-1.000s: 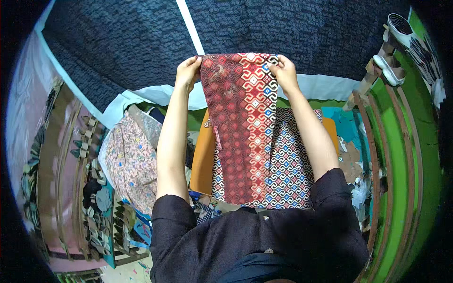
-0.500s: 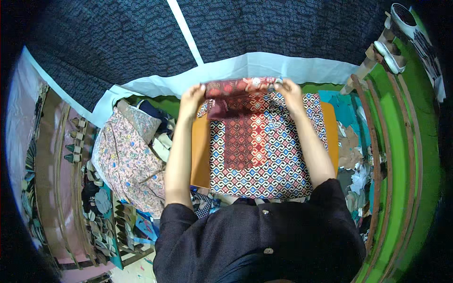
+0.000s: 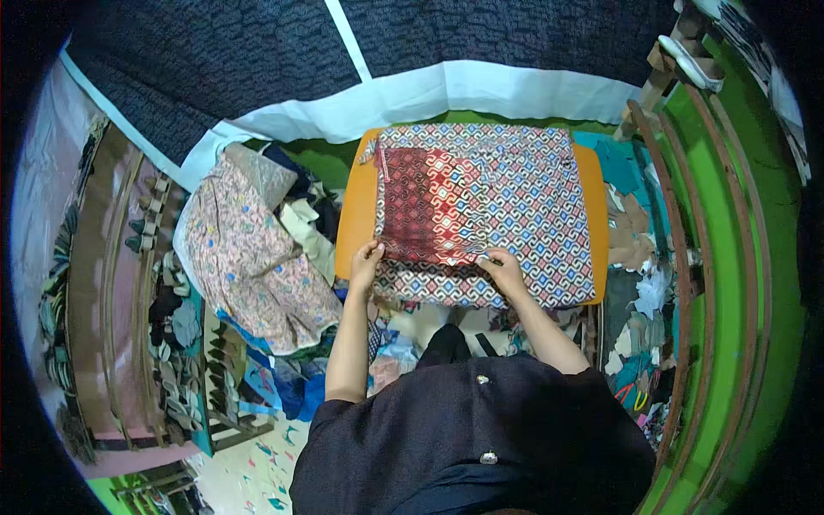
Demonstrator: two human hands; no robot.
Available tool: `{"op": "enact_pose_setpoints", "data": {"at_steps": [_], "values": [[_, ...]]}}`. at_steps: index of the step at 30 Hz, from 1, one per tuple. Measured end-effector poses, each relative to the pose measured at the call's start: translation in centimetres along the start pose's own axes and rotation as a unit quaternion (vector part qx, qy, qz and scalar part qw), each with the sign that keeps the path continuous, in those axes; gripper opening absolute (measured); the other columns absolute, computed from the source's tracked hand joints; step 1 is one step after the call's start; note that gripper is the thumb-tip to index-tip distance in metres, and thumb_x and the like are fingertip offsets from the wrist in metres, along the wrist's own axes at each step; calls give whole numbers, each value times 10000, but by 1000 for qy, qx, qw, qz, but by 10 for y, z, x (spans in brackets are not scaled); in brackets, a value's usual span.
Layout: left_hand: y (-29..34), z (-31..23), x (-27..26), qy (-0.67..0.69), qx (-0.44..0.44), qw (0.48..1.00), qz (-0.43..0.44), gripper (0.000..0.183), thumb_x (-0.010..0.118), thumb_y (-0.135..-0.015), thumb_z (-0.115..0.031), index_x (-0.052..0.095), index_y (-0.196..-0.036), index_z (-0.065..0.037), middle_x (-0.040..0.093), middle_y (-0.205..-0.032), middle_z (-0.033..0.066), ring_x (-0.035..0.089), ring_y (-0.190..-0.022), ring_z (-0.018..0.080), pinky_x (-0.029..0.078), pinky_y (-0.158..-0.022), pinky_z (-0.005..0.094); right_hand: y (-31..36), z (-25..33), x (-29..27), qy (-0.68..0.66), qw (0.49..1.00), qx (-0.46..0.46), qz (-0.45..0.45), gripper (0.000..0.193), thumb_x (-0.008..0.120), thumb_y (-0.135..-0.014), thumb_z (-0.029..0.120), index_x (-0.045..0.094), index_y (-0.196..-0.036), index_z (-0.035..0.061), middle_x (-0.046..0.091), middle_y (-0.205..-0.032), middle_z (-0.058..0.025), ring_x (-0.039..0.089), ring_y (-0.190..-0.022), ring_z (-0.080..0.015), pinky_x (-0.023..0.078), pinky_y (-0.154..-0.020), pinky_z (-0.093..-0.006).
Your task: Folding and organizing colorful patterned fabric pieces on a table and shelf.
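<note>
Covering most of the orange board [image 3: 350, 215], the patterned cloth [image 3: 515, 215] lies flat, with its darker red part [image 3: 425, 206] folded over the left half. Further folds appear to be outstanding. Left hand [image 3: 366, 262] and right hand [image 3: 505, 270] pinch that fold's near edge, fingers closed on fabric.
</note>
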State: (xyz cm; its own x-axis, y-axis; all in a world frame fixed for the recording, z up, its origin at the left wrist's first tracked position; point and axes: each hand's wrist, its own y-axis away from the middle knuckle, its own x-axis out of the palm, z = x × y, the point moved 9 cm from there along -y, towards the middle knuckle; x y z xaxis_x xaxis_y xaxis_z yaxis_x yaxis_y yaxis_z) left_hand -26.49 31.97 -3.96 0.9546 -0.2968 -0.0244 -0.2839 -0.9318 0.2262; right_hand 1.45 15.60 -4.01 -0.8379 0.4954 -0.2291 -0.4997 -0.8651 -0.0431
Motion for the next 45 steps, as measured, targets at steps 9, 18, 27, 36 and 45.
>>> {"op": "enact_pose_setpoints", "data": {"at_steps": [9,18,27,36,45], "values": [[72,72,-28,6,-52,998,-45,421,633,-788,-156,491,-1139,28,566,-908,62,545,-689,113,454,-556,219,64,-33,12,99,995,-6,27,248,679,-676,264,654,-685,18,618,-927,-105,534,-916,-254,371,-832,-361],[127,73,-36,-1,-5,1000,-8,466,651,-763,-95,470,-1159,69,619,-847,36,570,-743,76,434,-677,191,115,-24,13,138,988,-25,64,228,703,-642,231,612,-636,22,609,-941,-92,516,-913,-243,373,-802,-345],[161,-23,-39,8,77,997,-31,520,656,-745,-66,425,-1204,14,454,-727,-56,428,-665,31,364,-612,165,119,32,-2,-54,989,26,137,225,694,-715,189,602,-739,-15,589,-848,-73,531,-752,-138,420,-690,-286],[103,-23,-8,-52,-119,985,113,396,591,-814,-194,500,-1124,36,596,-964,102,558,-802,119,452,-685,237,54,38,30,-275,917,231,175,166,550,-756,124,597,-856,1,574,-791,-14,521,-757,-103,386,-681,-241],[89,-6,-10,-114,-212,957,164,300,668,-755,-294,628,-855,-14,587,-655,32,448,-472,72,328,-417,218,17,53,25,-143,948,215,186,236,604,-766,148,605,-905,-43,606,-858,-71,524,-829,-146,369,-763,-254]]}}
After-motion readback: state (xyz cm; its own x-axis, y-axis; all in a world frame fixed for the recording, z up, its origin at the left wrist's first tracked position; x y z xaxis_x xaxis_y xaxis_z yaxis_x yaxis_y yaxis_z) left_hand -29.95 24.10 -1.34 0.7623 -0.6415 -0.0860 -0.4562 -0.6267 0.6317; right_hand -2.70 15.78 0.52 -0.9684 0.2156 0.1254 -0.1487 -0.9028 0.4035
